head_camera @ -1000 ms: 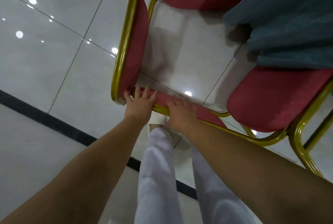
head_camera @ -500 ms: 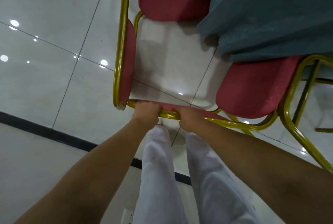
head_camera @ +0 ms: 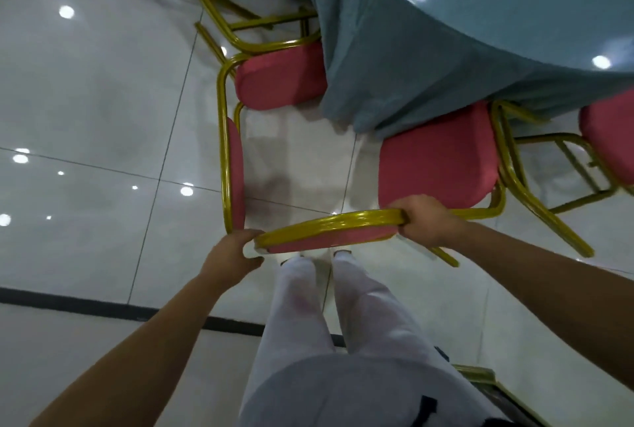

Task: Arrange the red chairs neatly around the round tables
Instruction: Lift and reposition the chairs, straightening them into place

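Glossy white floor (head_camera: 85, 100) tiles with a dark stripe lie under me; a round table (head_camera: 480, 14) draped in blue-grey cloth fills the upper right. My left hand (head_camera: 233, 255) curls round the left end of the chair (head_camera: 439, 169) back and my right hand (head_camera: 425, 220) grips the right end; its red seat meets the cloth's hem, perhaps just under it. A second chair (head_camera: 279, 80) stands just beside on the left, its seat against the cloth.
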{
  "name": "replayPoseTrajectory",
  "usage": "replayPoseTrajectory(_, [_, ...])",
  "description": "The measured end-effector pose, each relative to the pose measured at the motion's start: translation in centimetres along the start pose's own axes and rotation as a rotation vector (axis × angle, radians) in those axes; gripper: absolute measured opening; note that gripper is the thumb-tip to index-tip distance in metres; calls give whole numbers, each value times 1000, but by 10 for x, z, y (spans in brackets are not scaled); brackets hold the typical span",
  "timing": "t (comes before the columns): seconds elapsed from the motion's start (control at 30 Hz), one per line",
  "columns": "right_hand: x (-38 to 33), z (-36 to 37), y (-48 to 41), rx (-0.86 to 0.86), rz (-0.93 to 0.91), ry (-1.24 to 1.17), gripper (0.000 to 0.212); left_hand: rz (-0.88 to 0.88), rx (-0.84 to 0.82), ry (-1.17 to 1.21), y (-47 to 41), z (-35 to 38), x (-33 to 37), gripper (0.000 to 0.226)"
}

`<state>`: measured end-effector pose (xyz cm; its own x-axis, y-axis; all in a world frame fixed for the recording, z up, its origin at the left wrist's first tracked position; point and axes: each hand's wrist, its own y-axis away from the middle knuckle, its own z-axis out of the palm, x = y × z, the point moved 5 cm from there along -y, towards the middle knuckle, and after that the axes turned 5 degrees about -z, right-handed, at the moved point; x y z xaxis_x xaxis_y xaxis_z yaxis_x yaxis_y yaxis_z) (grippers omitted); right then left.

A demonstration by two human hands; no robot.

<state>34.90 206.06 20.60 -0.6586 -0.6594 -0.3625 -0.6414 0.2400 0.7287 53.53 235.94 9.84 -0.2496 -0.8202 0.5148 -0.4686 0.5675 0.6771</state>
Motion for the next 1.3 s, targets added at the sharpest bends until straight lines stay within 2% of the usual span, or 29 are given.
replayPoseTrajectory(0.13, [15, -34, 54, 108, -8, -102, 41, 34, -113, -72, 3, 0, 22, 35])
replayPoseTrajectory(0.23, [35, -49, 89, 215, 30, -160, 45, 72, -154, -100, 5, 5, 47, 31])
replayPoseTrajectory(0.33, [59, -53, 115, 297, 72, -209, 42, 78, -121, -107, 10, 9, 76, 18])
replayPoseTrajectory(0.37, [68, -52, 124, 319, 87, -232, 40, 87, -108, -129, 13, 9, 89, 20])
replayPoseTrajectory(0.53, [130, -39, 182, 464, 161, -425, 28, 229, -136, -305, 42, 18, 160, 9])
replayPoseTrajectory(0.63, [166, -49, 222, 581, 97, -513, 47, 281, -145, -388, 67, 28, 217, 4])
replayPoseTrajectory(0.77, [233, -67, 273, 712, 63, -590, 46, 407, -120, -623, 113, 59, 311, 13])
replayPoseTrajectory(0.83, [284, -69, 294, 784, 126, -613, 45, 457, -142, -731, 139, 84, 355, 16])
replayPoseTrajectory(0.97, [383, -47, 328, 849, 348, -569, 24, 668, -93, -952, 185, 143, 440, 27])
replayPoseTrajectory(1.07, [428, -31, 355, 912, 564, -602, 36, 806, -13, -951, 202, 190, 500, 26])
replayPoseTrajectory(1.13, [449, -9, 377, 939, 596, -693, 40, 866, -25, -939, 208, 233, 528, 27])
replayPoseTrajectory(1.23, [454, 36, 414, 807, 563, -701, 60, 906, -90, -1003, 202, 285, 541, 26])
replayPoseTrajectory(1.3, [449, 53, 435, 870, 569, -742, 57, 884, -81, -919, 191, 292, 543, 28])
